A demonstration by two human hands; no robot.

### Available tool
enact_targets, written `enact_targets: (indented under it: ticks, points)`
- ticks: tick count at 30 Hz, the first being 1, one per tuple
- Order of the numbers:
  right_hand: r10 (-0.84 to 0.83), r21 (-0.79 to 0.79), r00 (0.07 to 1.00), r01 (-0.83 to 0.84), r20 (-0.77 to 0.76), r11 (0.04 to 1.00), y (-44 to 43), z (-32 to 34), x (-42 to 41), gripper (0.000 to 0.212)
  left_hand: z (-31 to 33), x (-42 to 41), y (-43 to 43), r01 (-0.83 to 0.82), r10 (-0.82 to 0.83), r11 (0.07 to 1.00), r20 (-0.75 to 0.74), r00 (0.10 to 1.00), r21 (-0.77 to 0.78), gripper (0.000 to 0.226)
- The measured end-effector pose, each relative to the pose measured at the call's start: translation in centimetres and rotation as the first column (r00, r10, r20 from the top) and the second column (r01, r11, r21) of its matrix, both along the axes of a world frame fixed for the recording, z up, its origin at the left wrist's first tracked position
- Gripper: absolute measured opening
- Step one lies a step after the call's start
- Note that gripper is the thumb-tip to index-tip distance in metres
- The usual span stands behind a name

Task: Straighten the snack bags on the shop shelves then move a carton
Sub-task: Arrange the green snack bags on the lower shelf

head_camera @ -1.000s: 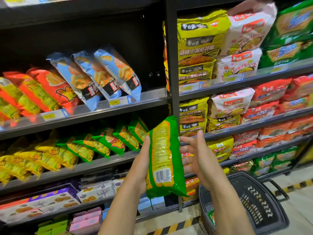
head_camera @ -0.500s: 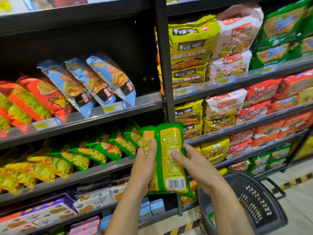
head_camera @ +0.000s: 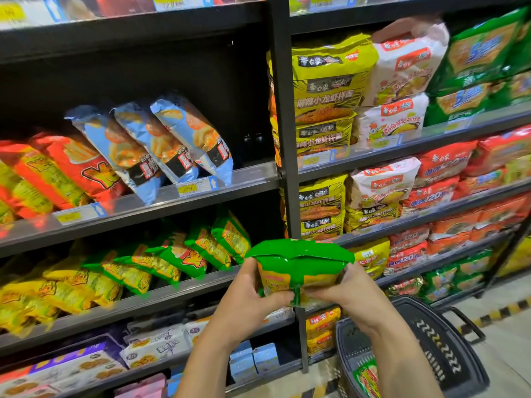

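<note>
Black metal shelves [head_camera: 201, 193] of tilted snack bags fill the view, with a dark plastic basket [head_camera: 448, 354] on the floor at lower right. Both forearms reach forward. The left hand [head_camera: 247, 300] and right hand [head_camera: 350, 294] hold a green-and-yellow foil snack bag [head_camera: 298, 259] before the shelf post, fingers curled round its side edges and thumbs pinching near its back seam.

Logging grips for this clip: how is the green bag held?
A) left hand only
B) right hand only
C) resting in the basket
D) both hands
D: the left hand and right hand both grip the green bag from below.
</note>
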State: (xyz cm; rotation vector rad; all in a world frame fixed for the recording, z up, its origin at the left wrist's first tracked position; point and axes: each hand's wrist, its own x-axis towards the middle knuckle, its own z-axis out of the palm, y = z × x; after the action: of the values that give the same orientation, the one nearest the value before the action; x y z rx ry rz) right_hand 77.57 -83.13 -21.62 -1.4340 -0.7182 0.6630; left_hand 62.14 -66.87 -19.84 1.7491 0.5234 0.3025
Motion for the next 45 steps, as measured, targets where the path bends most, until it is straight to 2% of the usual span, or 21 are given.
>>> enact_targets:
  ticks: [4, 10, 16, 19, 21, 23, 25, 27, 31, 34, 35, 37, 38, 40, 42, 45]
  points:
    - [0.002, 0.027, 0.998, -0.004, 0.07, 1.0, -0.2, 0.5, -0.2, 0.065, 0.2, -0.5, 0.1, 0.012, -0.012, 1.0, -0.017, 1.0, -0.002, 0.055]
    - [-0.01, -0.004, 1.0, 0.01, -0.007, 1.0, -0.1, 0.0, 0.1, 0.059, 1.1, -1.0, 0.2, 0.079, -0.08, 0.996, 0.013, 0.997, 0.034, 0.059]
    - [0.074, 0.051, 0.988, -0.067, -0.136, 0.996, -0.1, 0.8, -0.6, 0.052, 0.8, -1.3, 0.3, 0.05, -0.046, 0.996, 0.056, 0.997, -0.078, 0.059]
    - [0.091, 0.054, 0.969, -0.081, -0.228, 0.995, 0.3, 0.5, -1.0, 0.066, 0.4, -1.1, 0.3, 0.022, -0.008, 0.98, 0.068, 0.998, -0.196, 0.05]
    - [0.079, 0.025, 0.949, -0.075, -0.306, 0.997, 0.7, 0.4, -1.3, 0.075, 0.4, -0.8, 0.1, -0.041, 0.057, 0.961, 0.047, 0.997, -0.274, 0.053]
    - [0.052, -0.012, 0.936, -0.06, -0.349, 0.998, 1.2, 0.5, -1.5, 0.058, 0.6, -0.5, -0.1, -0.069, 0.07, 0.93, -0.01, 0.997, -0.36, 0.058]
    - [0.057, -0.085, 0.93, -0.094, -0.362, 0.992, 1.3, 1.2, -1.9, 0.043, 1.1, -0.6, -0.5, -0.065, 0.052, 0.93, -0.045, 0.998, -0.361, 0.026]
    - [0.05, -0.149, 0.937, -0.108, -0.347, 0.983, 1.1, 2.7, -2.6, 0.024, 3.9, -1.1, -1.9, -0.044, 0.013, 0.941, -0.094, 0.995, -0.335, 0.023]
    - [0.052, -0.157, 0.918, -0.122, -0.393, 0.98, 1.3, 2.9, -2.9, 0.026, 5.3, -2.1, -2.7, -0.084, 0.068, 0.937, -0.058, 0.996, -0.338, 0.03]
    - [0.045, -0.139, 0.912, -0.11, -0.407, 0.984, 1.6, 2.0, -2.5, 0.019, 6.2, -2.3, -3.7, -0.095, 0.078, 0.942, -0.066, 0.995, -0.321, 0.029]
    - [0.064, -0.125, 0.898, -0.131, -0.435, 0.983, 1.7, 1.7, -2.4, 0.02, 5.3, -2.1, -3.3, -0.091, 0.073, 0.944, -0.068, 0.995, -0.317, 0.025]
    - [0.07, -0.078, 0.855, -0.128, -0.514, 0.989, 2.0, 1.3, -2.7, 0.037, 2.6, -1.3, -1.8, -0.123, 0.113, 0.918, -0.049, 0.992, -0.377, 0.019]
    - [0.065, -0.056, 0.827, -0.116, -0.559, 0.992, 2.2, 0.9, -2.8, 0.043, 2.3, -1.2, -1.7, -0.139, 0.132, 0.912, -0.045, 0.99, -0.385, 0.03]
    - [0.047, -0.041, 0.785, -0.092, -0.618, 0.995, 2.4, 0.1, -2.8, 0.047, 1.5, -1.0, -1.4, -0.183, 0.179, 0.906, -0.047, 0.983, -0.38, 0.054]
    - [0.019, -0.054, 0.793, -0.065, -0.609, 0.996, 2.4, -0.3, -2.8, 0.045, 1.1, -0.8, -1.2, -0.237, 0.239, 0.915, -0.033, 0.97, -0.326, 0.068]
    - [-0.045, -0.058, 0.849, 0.017, -0.527, 0.998, 2.7, -0.8, -2.8, 0.037, -0.1, -0.5, -0.5, -0.317, 0.317, 0.947, -0.014, 0.948, -0.056, 0.067]
